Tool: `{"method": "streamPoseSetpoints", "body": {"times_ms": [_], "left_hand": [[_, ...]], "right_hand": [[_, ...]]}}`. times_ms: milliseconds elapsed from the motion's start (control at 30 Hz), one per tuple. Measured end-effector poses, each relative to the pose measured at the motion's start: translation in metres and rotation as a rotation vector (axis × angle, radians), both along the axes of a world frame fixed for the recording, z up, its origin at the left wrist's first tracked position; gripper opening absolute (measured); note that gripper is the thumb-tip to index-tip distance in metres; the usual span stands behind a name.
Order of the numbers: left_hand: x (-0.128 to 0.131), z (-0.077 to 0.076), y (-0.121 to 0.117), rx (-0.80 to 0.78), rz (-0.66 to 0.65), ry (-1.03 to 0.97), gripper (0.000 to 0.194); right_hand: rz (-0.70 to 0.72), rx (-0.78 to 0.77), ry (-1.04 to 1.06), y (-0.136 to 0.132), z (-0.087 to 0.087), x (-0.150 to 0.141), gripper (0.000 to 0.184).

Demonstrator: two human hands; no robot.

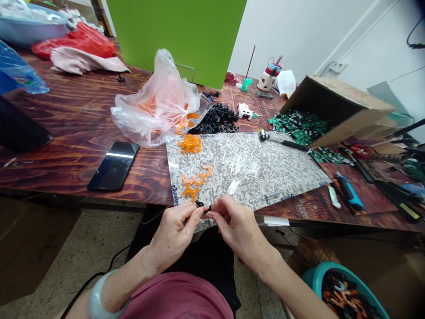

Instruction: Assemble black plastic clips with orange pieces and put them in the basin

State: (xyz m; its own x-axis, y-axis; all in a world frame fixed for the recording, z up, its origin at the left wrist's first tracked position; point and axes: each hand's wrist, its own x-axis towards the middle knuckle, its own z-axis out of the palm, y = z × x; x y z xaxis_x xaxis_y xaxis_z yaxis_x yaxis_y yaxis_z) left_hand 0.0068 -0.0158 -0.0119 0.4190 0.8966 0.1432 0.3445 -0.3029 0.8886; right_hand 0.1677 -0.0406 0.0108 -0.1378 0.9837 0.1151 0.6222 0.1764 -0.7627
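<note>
Both hands meet at the front edge of the speckled grey mat (212, 161). My left hand (176, 223) pinches a small black plastic part (199, 204) between thumb and finger. Fingertips of my right hand (237, 221) are closed on a small black piece (208, 209) right beside it; whether the two pieces are joined, I cannot tell. Just beyond my left hand lie loose orange plastic parts (191, 192), with an orange pile (190, 144) farther back. White thin strips (241, 163) are scattered mid-mat, and a few lie bundled (233, 187) near my right hand.
Behind the mat are a black parts heap (217, 118) and a plastic bag (159, 106) of orange parts. A hammer (282, 141) lies near a cardboard box (345, 106) spilling green boards (299, 126). A phone (113, 166) is left, a blue-handled cutter (350, 191) right, a teal tub (345, 283) below.
</note>
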Motion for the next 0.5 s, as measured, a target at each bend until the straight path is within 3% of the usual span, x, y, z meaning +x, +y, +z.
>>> {"method": "streamPoseSetpoints", "body": {"times_ms": [333, 500], "left_hand": [[-0.014, 0.018, 0.006, -0.065, -0.259, 0.153, 0.035], [-0.018, 0.025, 0.01, -0.187, -0.378, 0.141, 0.039]], "right_hand": [[0.357, 0.032, -0.423, 0.007, 0.023, 0.011, 0.007], [0.459, 0.184, -0.417, 0.007, 0.018, 0.018, 0.023]]}}
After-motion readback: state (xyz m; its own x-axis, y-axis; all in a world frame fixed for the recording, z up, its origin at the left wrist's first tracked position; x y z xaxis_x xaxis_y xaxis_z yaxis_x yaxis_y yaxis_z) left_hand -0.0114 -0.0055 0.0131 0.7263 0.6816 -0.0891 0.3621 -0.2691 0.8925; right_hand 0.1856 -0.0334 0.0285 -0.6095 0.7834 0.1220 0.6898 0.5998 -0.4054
